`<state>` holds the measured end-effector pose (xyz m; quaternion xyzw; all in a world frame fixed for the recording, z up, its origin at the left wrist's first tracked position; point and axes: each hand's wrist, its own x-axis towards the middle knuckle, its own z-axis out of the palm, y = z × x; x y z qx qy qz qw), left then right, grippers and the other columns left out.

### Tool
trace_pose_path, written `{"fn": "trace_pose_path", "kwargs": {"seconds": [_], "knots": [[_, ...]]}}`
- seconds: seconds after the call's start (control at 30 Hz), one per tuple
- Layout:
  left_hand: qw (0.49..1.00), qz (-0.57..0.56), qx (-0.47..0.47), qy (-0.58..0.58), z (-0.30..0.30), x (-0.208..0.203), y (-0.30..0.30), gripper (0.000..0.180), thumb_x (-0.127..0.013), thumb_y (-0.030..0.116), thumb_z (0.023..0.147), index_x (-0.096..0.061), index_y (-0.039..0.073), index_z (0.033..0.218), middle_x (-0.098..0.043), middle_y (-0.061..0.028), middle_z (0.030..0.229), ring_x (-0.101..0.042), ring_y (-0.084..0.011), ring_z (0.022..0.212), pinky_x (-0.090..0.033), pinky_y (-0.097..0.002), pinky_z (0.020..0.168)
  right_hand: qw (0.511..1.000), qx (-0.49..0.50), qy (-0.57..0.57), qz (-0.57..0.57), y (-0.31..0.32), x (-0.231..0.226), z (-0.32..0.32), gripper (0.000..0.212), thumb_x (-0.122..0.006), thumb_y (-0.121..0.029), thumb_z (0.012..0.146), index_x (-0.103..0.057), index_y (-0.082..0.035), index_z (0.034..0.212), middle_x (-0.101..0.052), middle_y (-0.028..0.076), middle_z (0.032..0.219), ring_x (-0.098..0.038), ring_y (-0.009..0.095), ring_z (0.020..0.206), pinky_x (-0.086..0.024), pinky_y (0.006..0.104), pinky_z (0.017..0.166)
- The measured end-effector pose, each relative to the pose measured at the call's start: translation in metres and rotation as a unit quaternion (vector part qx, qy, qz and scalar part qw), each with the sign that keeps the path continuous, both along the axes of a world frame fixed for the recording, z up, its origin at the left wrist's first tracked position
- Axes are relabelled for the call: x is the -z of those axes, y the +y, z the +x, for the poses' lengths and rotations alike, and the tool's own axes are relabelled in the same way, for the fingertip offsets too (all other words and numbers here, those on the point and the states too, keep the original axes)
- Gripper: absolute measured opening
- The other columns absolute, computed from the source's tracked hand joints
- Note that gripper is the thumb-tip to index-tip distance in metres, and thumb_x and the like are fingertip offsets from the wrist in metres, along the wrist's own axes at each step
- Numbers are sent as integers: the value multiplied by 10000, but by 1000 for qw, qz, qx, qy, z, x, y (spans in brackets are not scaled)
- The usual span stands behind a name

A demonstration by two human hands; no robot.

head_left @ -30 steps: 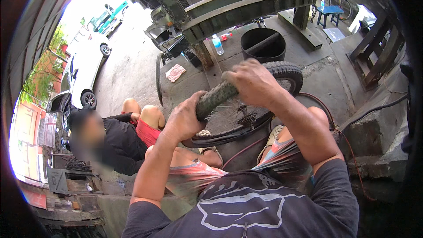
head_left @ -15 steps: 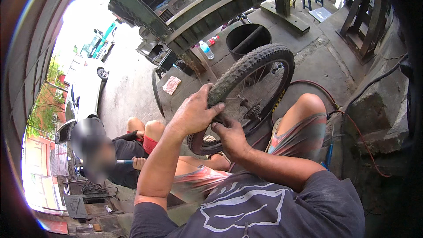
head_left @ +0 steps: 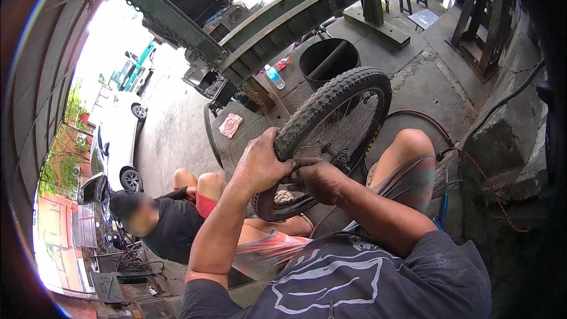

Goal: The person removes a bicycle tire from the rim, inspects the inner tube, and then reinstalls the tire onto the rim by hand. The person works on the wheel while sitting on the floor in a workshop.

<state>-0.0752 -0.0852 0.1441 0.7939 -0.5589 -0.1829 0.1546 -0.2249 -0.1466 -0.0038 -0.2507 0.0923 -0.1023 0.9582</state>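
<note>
Bicycle wheel (head_left: 340,158) tilts between the person's legs (head_left: 413,143), its tyre (head_left: 313,106) gripped by the left hand (head_left: 263,162), apparently for steadiness, while the right hand (head_left: 322,181) curls its fingers (head_left: 304,171) nearby (exact hold hidden).

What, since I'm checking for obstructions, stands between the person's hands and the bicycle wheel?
Nothing visible: the left hand grips the bicycle wheel, and the right hand appears to touch it alongside. The black bucket stands beyond the wheel, not between.
</note>
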Motion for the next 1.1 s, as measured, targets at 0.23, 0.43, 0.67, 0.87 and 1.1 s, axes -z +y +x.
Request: {"fn": "trace_pose_path", "kwargs": {"seconds": [0.23, 0.43, 0.67, 0.87, 1.1], "knots": [[998, -12, -22, -61, -3, 0, 2, 513, -831, 135, 789, -698, -33, 1255, -778, -331, 1106, -757, -495, 1130, -584, -558, 1030, 942, 59, 103, -314, 12, -20, 4, 405, -770, -139, 988, -695, 55, 1334, -808, 168, 1204, -780, 328, 1173, -590, 457, 1072], [999, -5, -28, 17, 6, 0, 8, 436, -795, 85, 826, -716, -17, 1242, -772, -341, 1076, -745, -528, 1106, -582, -572, 1014, 570, 275, 136, -762, -20, -106, -31, 338, -878, -188, 880, -745, -74, 1169, -791, 161, 1074, -787, 399, 1041, -614, 531, 872], [996, -77, 24, 25, 11, 33, 16, 665, -815, 72, 851, -606, 31, 1481, -741, -320, 1303, -689, -509, 1284, -553, -529, 1086, 317, -83, 167, -930, -110, -138, 14, 291, -760, -137, 883, -818, -115, 1167, -819, 203, 1198, -783, 397, 1168, -602, 511, 1035], [972, -196, -103, -80, 22, 97, 78, 677, -849, 127, 837, -619, 91, 1473, -776, -254, 1274, -744, -487, 1186, -593, -548, 1018, 327, -32, 110, -938, -132, -133, 26, 218, -794, -148, 835, -825, -94, 1044, -831, 172, 993, -813, 408, 1002, -632, 536, 896], [984, -132, -115, -24, 7, 22, 85, 542, -866, 137, 852, -712, 50, 1364, -805, -239, 1191, -778, -453, 1126, -606, -517, 971, 355, 38, 3, -934, -150, -154, 19, 228, -829, -125, 723, -722, -74, 917, -779, 201, 925, -775, 457, 965, -615, 549, 857]]}}
